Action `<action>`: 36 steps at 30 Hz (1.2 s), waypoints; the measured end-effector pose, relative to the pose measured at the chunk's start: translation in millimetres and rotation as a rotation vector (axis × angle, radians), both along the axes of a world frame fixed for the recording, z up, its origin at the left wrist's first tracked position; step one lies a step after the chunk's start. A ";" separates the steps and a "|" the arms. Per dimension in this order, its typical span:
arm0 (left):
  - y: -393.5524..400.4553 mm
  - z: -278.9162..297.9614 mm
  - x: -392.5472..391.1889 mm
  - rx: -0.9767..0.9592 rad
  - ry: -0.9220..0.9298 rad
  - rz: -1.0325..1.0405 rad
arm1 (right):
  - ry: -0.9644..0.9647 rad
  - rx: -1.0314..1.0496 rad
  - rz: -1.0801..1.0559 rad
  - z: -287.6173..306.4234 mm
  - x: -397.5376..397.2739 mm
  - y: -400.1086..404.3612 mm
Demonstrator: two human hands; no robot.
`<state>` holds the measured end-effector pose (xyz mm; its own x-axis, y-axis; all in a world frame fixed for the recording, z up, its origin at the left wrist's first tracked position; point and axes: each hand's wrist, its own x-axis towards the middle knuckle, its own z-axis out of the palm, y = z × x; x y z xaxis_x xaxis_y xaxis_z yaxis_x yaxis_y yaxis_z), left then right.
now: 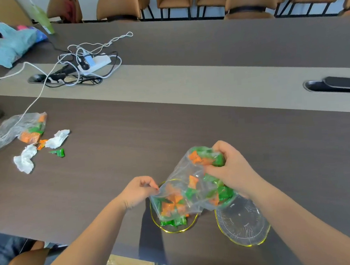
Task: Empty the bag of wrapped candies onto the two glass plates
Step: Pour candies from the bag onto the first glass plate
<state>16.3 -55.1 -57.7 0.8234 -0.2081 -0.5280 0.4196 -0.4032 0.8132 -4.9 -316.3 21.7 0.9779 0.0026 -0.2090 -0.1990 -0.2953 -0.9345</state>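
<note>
A clear plastic bag [186, 185] of orange and green wrapped candies hangs tilted over two gold-rimmed glass plates near the table's front edge. My right hand [232, 167] grips the bag's raised closed end. My left hand [140, 190] pinches the lower edge of the bag at its mouth. The left plate [189, 227] lies mostly hidden under the bag, with green candies [174, 222] showing on it. The right plate [243, 224] lies bare beside it, partly under my right wrist.
At the left lie a second bag of candies [22, 130], crumpled white tissues [25, 158], a loose green candy [58, 153] and an orange one. A power strip with tangled cables [90, 63] sits further back. Brown chairs line the far side.
</note>
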 end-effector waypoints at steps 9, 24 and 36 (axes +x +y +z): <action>7.6 5.2 1.8 0.037 -0.225 0.133 | -0.178 -0.093 0.140 17.5 -6.9 31.9; -11.8 16.7 16.4 -0.011 -0.201 0.029 | -0.071 0.027 -0.076 4.7 0.3 -10.0; -134.7 70.5 38.4 -0.108 -0.148 -0.214 | 0.165 0.523 -0.511 -18.3 -37.8 -130.9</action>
<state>54.7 -189.7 12.7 0.8208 -0.4345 -0.3709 0.2079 -0.3776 0.9023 -42.7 -447.2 3.4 0.8399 -0.3044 -0.4493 -0.3420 0.3458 -0.8738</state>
